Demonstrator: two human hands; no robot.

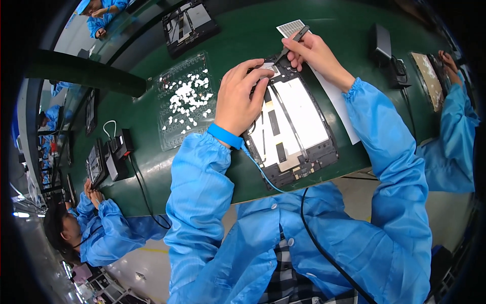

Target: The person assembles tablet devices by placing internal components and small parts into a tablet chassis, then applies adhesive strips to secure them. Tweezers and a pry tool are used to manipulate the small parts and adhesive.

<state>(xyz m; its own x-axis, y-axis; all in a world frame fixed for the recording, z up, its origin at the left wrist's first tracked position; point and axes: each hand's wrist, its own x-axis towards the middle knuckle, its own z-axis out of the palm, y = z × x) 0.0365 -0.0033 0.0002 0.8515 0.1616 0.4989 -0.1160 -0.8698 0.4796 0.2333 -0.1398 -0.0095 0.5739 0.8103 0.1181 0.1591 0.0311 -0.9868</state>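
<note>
An opened tablet (301,114), with a black frame, white inner panels and dark flat cables, lies on the green bench in front of me. My left hand (240,93) rests over its upper left part, fingers spread and bent, the tips near a small light piece (272,67) at the top end. In my right hand (316,55) is a pair of dark tweezers (299,36), pinched between thumb and fingers. Their tips point down at the tablet's top edge, close to my left fingertips. A blue wrist strap (225,136) with a coiled cord circles my left wrist.
Left of the tablet lies a clear tray (167,121) scattered with small white pieces. A sheet of labels (291,28) and white paper (340,109) lie right. Another opened device (188,28) sits at the back. Black boxes (382,48) with cables and co-workers flank the bench (147,172).
</note>
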